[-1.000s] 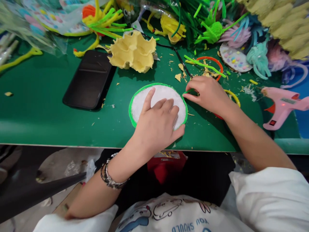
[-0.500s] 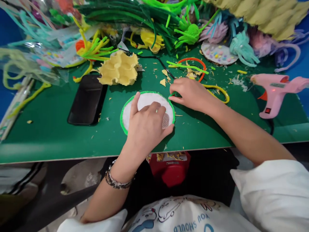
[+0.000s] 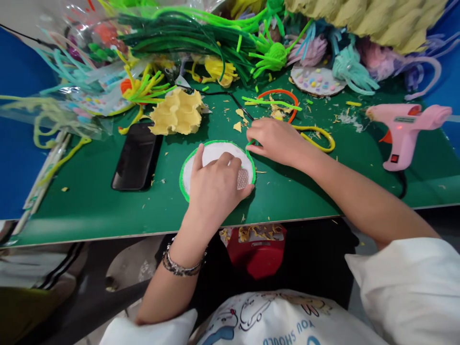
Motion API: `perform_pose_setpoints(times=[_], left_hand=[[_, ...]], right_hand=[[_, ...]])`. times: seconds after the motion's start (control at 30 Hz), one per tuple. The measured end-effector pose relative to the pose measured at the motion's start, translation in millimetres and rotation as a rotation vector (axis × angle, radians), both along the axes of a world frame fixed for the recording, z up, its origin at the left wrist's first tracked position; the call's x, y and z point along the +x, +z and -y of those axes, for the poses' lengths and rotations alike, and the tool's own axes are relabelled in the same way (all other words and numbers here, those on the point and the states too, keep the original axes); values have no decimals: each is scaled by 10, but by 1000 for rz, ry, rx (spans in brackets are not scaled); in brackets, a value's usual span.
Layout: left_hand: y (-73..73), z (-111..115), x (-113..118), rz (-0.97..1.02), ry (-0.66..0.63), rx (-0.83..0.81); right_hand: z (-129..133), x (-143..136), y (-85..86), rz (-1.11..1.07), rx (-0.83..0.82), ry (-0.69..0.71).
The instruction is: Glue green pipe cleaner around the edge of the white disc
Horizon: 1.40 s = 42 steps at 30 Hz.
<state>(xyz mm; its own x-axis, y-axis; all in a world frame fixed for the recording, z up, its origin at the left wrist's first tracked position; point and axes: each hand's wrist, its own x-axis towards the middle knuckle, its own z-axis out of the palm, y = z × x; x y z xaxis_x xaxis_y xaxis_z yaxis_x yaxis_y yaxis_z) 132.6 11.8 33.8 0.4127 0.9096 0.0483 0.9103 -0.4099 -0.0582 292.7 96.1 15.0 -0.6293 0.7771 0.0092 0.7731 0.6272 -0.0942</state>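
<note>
A white oval disc (image 3: 211,152) with a fuzzy green pipe cleaner (image 3: 184,165) along its rim lies on the green table. My left hand (image 3: 214,184) rests on top of it, thumb and little finger spread wide, middle fingers bent down on the surface. A patch with a grey dotted texture (image 3: 243,179) shows beside those fingers. At the disc's upper right edge, my right hand (image 3: 275,141) pinches the pipe cleaner between thumb and forefinger. The part inside the pinch is mostly hidden. My left hand covers much of the disc.
A black phone (image 3: 136,158) and a yellow egg-carton piece (image 3: 178,112) lie to the left. A pink glue gun (image 3: 402,134) with a lit light stands at right. Pipe cleaners (image 3: 319,139), yellow scraps (image 3: 237,127) and a dotted disc (image 3: 316,80) lie farther back. Below is a red stool (image 3: 257,254).
The camera view has shifted slightly, so the things on the table sit a little differently in the picture. Both hands keep nearly the same pose at the disc.
</note>
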Motion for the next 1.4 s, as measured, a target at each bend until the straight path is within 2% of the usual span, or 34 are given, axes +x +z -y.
perform_pose_setpoints(times=[0.3,0.5,0.73,1.17,1.4], left_hand=[[10,3,24,-22,24,-50],[24,1,51,-25,82,-117],[22,-2,31,0,72,-137],[10,0,31,31,83,-142],[-11,0,6,29,66,-109]], right_hand=[[-38,11,-37,-118,-69,-13],[-44,-10,-52,-71,3,-42],[-71,-46,-80,15,121,-29],[-141,-91,-165,27,90,23],[-204,-105,-149,40,64,62]])
